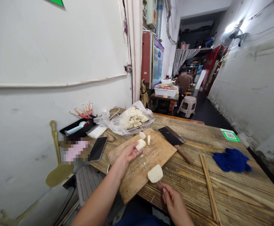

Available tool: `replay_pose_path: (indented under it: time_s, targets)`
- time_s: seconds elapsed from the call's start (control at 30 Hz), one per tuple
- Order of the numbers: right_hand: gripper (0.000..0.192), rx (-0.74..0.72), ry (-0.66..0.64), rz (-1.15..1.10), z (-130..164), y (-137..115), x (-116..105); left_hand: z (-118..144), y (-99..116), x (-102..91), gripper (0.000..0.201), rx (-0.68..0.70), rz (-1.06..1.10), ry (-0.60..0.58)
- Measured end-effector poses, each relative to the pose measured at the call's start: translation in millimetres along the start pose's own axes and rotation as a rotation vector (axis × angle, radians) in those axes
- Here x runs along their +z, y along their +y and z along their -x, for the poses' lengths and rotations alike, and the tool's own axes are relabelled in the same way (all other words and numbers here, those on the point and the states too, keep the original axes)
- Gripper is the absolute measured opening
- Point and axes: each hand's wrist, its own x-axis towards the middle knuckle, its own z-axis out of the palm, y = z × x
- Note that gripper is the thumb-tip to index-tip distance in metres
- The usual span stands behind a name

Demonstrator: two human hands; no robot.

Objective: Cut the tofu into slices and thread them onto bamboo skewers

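Observation:
In my left hand (128, 153), a pale, thick white slice (140, 144) is held between thumb and fingers over the wooden cutting board (125, 185). It looks like bun or tofu; I cannot tell which. Just beyond it on the board lie a small rounded white piece (142, 135) and a narrow upright-looking strip (148, 140), with crumbs scattered nearby. My right hand (173, 201), at the near edge of the table, pinches the end of a thin skewer (159, 184). A broad white slice (155, 173) sits at the skewer's far end, over the board's right edge.
Behind the board, stacked white slices (137, 118) fill a clear plastic bag (118, 124). A cleaver (172, 135), bamboo skewers (209, 188) and a blue cloth (232, 160) lie rightward. A phone (98, 148) and black tray (67, 129) are leftward. Another person (184, 83) sits far back.

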Motion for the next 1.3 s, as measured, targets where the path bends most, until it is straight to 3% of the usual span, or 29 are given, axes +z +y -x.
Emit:
replay_pose_path:
  time_s: [0.3,0.67,0.97,1.3]
  targets:
    - [0.056,0.016,-0.039,-0.007,0.0,2.8,1.3,-1.8,-5.7,-4.1,0.013,0.014,-0.040,-0.074]
    - [0.052,-0.047,0.010,0.096,-0.3,-8.0,-6.7,5.9,-6.0,-0.2,0.016,0.015,-0.084,-0.096]
    - [0.045,-0.062,-0.096,0.130,-2.8,-3.9,-15.2,3.5,-9.2,1.2,0.017,0.019,-0.145,-0.083]
    - [0.047,-0.051,-0.115,0.162,-6.6,-6.7,-17.9,10.3,-16.8,4.8,0.015,-0.008,-0.184,-0.098]
